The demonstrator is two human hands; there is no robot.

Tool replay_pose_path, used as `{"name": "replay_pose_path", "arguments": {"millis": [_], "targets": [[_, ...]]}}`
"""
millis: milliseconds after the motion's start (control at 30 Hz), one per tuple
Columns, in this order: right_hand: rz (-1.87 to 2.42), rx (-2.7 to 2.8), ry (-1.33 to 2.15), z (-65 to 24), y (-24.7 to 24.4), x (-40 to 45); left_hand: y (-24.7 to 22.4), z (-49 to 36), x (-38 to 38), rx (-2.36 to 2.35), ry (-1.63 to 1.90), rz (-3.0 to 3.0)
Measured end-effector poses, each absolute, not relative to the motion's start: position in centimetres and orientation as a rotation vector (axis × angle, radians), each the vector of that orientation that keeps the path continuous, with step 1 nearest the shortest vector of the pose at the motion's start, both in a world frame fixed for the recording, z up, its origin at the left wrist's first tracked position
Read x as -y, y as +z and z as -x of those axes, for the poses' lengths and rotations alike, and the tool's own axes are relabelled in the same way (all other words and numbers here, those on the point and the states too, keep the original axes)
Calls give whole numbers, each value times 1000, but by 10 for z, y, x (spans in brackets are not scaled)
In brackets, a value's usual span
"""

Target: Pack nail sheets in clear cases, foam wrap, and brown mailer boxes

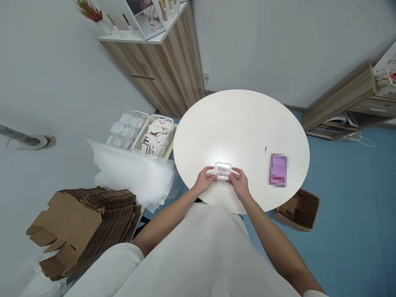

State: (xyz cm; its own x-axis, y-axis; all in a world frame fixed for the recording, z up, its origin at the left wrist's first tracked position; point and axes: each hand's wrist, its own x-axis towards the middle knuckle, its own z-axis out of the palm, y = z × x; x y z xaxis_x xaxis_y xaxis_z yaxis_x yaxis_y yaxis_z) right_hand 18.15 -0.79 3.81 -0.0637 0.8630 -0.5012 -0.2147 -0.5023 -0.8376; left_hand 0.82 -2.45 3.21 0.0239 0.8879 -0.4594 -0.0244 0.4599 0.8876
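A small clear plastic case [223,170] is held over the near part of the white oval table [241,123]. Inside it show two rows of small shiny pieces that look like false nails. My left hand [204,180] grips the case's left edge between thumb and fingers. At the opposite edge, the thumb and fingers of my right hand [239,182] pinch the case. Whether the case touches the tabletop, I cannot tell.
A blurred purple item [278,170] lies on the table's right side. To the left are a white basket of cards [156,134], clear packs [126,130], white sheets [133,173] and stacked flat cardboard boxes [83,227]. An open cardboard box [300,210] stands on the floor, right.
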Motion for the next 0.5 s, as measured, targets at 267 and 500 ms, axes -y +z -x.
{"name": "replay_pose_path", "arguments": {"millis": [267,500], "targets": [[1451,818,1615,-99,29,-25,27,46,0,-1518,987,-894],[1597,1070,1498,-4,20,-70,12,130,-39,-1752,983,-875]]}}
